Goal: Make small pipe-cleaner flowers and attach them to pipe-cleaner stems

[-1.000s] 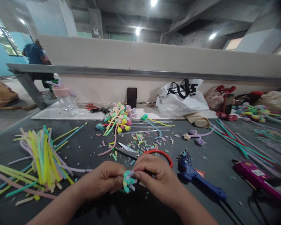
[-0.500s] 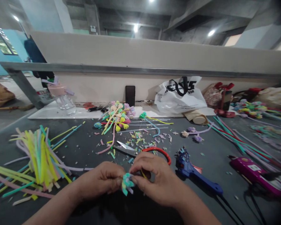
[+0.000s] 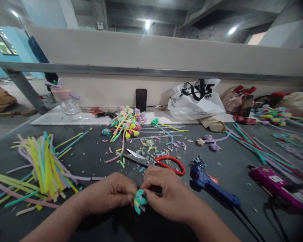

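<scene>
Both my hands meet low in the middle of the dark table point(image 3: 96, 161). My left hand point(image 3: 113, 194) and my right hand point(image 3: 164, 196) are closed in pinches on a small pipe-cleaner flower point(image 3: 139, 201) of teal, yellow and lilac loops held between them. Just beyond my fingers lie red-handled scissors point(image 3: 156, 162), blades pointing left. A blue glue gun point(image 3: 209, 183) lies right of my right hand. A pile of finished pipe-cleaner flowers point(image 3: 127, 122) sits further back.
A heap of coloured pipe cleaners point(image 3: 40, 164) lies at the left. A magenta glue gun point(image 3: 275, 183) and long stems point(image 3: 252, 148) lie at the right. At the back stand a white bag point(image 3: 195, 101), a phone point(image 3: 141, 99) and a bottle point(image 3: 67, 104). Cut scraps litter the middle.
My hands have kept working the small flower, turning it slightly and shifting a little lower. The view tilted, so the scissors show more fully above my right hand.
</scene>
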`<state>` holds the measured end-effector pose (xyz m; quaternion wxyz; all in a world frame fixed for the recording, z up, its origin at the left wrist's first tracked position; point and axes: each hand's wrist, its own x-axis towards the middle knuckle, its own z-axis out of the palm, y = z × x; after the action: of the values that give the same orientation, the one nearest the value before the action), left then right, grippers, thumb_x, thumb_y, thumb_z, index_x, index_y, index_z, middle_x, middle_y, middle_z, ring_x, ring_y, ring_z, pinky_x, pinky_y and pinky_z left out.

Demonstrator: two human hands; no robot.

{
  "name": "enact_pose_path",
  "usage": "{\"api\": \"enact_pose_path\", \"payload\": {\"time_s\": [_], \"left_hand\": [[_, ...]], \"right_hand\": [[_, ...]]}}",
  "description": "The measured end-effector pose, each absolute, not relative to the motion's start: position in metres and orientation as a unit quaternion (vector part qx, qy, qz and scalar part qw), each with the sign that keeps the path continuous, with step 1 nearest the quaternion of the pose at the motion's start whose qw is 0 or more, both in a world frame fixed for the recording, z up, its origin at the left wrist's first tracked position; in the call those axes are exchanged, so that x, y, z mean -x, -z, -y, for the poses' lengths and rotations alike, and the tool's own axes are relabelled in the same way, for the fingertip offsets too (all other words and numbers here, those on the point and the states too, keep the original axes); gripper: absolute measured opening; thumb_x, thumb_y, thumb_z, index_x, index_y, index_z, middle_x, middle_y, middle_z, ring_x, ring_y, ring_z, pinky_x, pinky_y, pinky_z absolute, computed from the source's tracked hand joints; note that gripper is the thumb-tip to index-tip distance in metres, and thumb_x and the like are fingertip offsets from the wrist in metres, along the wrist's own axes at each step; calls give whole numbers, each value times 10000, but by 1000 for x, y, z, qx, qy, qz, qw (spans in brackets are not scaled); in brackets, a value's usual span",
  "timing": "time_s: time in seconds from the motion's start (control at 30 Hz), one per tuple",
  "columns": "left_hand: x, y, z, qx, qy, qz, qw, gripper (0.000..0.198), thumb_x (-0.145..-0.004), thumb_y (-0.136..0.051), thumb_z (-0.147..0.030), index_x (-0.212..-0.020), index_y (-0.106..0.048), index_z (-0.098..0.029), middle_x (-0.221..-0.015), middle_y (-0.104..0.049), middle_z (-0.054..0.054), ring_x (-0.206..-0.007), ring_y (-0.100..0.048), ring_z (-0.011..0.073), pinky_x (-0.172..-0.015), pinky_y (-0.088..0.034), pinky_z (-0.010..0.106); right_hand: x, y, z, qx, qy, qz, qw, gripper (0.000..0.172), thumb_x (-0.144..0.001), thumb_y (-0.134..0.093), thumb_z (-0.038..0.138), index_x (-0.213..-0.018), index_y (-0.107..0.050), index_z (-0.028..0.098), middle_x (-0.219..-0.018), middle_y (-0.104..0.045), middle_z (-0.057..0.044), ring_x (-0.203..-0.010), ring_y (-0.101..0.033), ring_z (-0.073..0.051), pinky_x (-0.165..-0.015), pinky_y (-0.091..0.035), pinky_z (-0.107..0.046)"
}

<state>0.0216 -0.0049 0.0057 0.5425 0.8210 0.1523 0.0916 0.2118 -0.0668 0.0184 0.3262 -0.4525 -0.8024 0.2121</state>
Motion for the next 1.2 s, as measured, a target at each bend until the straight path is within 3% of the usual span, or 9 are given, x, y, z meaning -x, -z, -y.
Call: {"api": "enact_pose_path", "payload": {"time_s": [0.17, 0.5, 0.77, 0.97, 1.2], "left_hand": [[-22, -6, 4, -840, -116, -179, 499, 391, -892, -384, -337, -567, -471, -139, -573, -349, -48, -543, -339, 81, -527, -268, 202], [-24, -5, 1, -855, -130, -177, 470, 339, -891, -399, -246, -618, -562, -128, -573, -436, -46, -546, -384, 68, -549, -312, 185], [-24, -6, 4, -863, -103, -184, 459, 336, -873, -408, -214, -550, -455, -132, -569, -360, -56, -551, -372, 69, -537, -284, 194], [-23, -2, 2, -857, -81, -189, 473, 315, -862, -409, -191, -552, -389, -143, -563, -331, -62, -544, -349, 65, -527, -267, 189], [-23, -6, 2, -853, -76, -162, 490, 324, -875, -406, -238, -566, -426, -142, -558, -353, -57, -543, -360, 72, -534, -275, 191]], "right_hand": [[-215, -26, 66, 470, -254, 764, 362, 105, -725, -575, 83, -703, -582, 185, -762, -561, 10, -643, -519, -86, -534, -406, -191], [-218, -26, 63, 468, -265, 784, 311, 79, -704, -632, 113, -747, -633, 180, -789, -590, 1, -734, -556, -101, -649, -428, -220], [-217, -23, 62, 475, -260, 789, 293, 168, -697, -561, 50, -732, -630, 200, -759, -586, 24, -707, -557, -89, -634, -432, -210], [-217, -22, 63, 434, -211, 829, 282, 171, -724, -534, 59, -777, -623, 195, -760, -598, 7, -743, -558, -108, -666, -427, -229], [-217, -22, 65, 411, -144, 864, 252, 119, -781, -511, 100, -810, -578, 194, -778, -595, -3, -774, -541, -129, -694, -400, -265]]}}
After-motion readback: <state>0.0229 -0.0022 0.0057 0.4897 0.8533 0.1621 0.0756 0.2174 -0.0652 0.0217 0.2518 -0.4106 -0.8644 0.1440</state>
